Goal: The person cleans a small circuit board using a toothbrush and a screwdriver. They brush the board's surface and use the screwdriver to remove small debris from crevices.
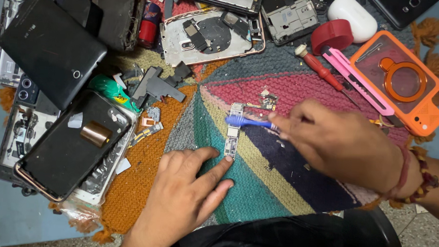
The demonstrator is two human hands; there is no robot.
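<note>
1. The left hand [184, 193] lies flat on the knitted multicoloured mat [143, 184], fingers loosely spread, its forefinger tip pressing the lower end of a narrow circuit board [233, 131].
2. The circuit board lies upright on the mat's teal and beige stripes, near the mat's middle, between the two hands.
3. The right hand [342, 143] has its fingers closed narrowly around a blue brush-like tool [246, 121], whose tip lies across the board's upper half.
4. One small metal bracket piece [267, 98] lies just above the board's top end.
5. One orange phone case [411, 80] with a ring on its back lies at the right edge of the mat.
6. Beside it lie one pink utility knife [357, 77] and one red-handled screwdriver [323, 69], side by side and touching.
7. One red tape roll [332, 37] stands against one white earbud case [352, 15] at the top.
8. One opened phone back shell [211, 35], pale with dark parts inside, lies at top centre.
9. On the left, one black tablet-like slab [50, 47] lies over other parts, and one dark phone body [73, 144] with a copper-coloured patch lies tilted below it.
10. One green plastic packet [113, 91], crumpled, sits between those two dark devices.
</note>
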